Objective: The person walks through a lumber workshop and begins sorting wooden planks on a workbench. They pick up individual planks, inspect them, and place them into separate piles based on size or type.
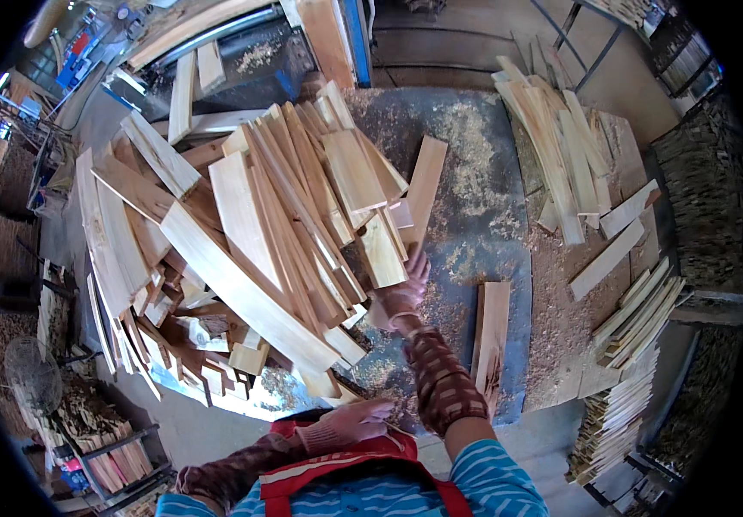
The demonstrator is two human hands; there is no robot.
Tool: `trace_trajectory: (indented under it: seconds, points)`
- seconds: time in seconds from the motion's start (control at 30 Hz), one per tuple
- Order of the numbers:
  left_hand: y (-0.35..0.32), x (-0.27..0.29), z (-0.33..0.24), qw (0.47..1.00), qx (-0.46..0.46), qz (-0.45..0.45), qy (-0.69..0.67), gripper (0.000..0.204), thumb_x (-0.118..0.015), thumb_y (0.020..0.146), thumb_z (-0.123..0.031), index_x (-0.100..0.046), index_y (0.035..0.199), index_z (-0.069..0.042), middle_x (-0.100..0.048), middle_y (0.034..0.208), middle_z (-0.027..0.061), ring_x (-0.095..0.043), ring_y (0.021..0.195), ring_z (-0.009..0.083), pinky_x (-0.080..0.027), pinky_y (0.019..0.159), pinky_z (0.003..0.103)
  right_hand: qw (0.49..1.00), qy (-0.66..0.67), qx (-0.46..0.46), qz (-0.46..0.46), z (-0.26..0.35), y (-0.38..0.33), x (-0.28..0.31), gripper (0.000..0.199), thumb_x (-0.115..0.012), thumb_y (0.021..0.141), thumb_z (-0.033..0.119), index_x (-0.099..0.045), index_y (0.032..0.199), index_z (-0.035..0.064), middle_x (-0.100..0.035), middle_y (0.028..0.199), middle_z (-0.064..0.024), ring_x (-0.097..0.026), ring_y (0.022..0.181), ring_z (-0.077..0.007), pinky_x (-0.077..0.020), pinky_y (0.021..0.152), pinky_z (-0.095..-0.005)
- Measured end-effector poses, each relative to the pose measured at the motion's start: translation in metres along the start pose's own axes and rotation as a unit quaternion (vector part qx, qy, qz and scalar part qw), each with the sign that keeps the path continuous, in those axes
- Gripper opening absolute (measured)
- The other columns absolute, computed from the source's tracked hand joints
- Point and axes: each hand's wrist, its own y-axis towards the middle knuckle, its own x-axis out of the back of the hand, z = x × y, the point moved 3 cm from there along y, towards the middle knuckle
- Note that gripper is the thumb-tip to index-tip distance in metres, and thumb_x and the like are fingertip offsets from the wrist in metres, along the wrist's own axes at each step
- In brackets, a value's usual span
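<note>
My right hand (401, 295), in a pinkish glove, reaches forward to the right side of a big heap of boards. Its fingers close at the near end of a short pale board (383, 250). Just beyond the fingertips, a longer brownish board (427, 185) leans away from me; whether the fingers touch it too I cannot tell. My left hand (350, 425), also gloved, hangs in front of my red apron by the near table edge, fingers stretched out and nothing in them. Close to its fingertips are the lower ends of the heap. A wide pale plank (242, 284) slants across the heap.
Sawdust lies over the dark metal tabletop (466, 233). A narrow board (490, 336) rests right of my forearm. Farther right, a wooden surface (552, 345) carries a pile of thin slats (561, 146) and several loose pieces. Stacked slats (617, 414) stand at the lower right.
</note>
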Motion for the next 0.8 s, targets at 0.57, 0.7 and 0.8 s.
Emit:
trace_trajectory:
  seconds: [0.57, 0.7, 0.8]
  points:
    - [-0.129, 0.021, 0.06, 0.95, -0.259, -0.132, -0.111, 0.051, -0.065, 0.096, -0.007, -0.046, 0.143, -0.001, -0.061, 0.127, 0.0072, -0.057, 0.114, 0.0121, -0.05, 0.096, 0.029, 0.299, 0.936, 0.009, 0.186, -0.093, -0.213, 0.119, 0.056, -0.067, 0.081, 0.021, -0.054, 0.13, -0.0024, -0.068, 0.106, -0.0139, -0.068, 0.091, -0.0252, -0.0579, 0.081, -0.0377]
    - [-0.207, 0.031, 0.052, 0.94, -0.279, -0.151, -0.126, 0.055, -0.066, 0.094, -0.003, -0.044, 0.145, -0.004, -0.059, 0.134, 0.0094, -0.056, 0.122, 0.0188, -0.048, 0.103, 0.034, 0.258, 0.943, 0.048, 0.206, 0.005, -0.265, 0.13, 0.055, -0.066, 0.081, 0.019, -0.053, 0.131, -0.0011, -0.068, 0.107, -0.0139, -0.067, 0.092, -0.0251, -0.0573, 0.082, -0.0372]
    - [-0.269, 0.052, 0.077, 0.922, -0.312, -0.193, -0.124, 0.051, -0.064, 0.095, -0.004, -0.048, 0.143, -0.007, -0.059, 0.133, 0.0068, -0.056, 0.122, 0.0167, -0.047, 0.103, 0.032, 0.27, 0.931, 0.078, 0.233, 0.091, -0.289, 0.14, 0.055, -0.065, 0.082, 0.018, -0.053, 0.132, -0.0001, -0.067, 0.108, -0.0139, -0.067, 0.092, -0.025, -0.0568, 0.083, -0.0368]
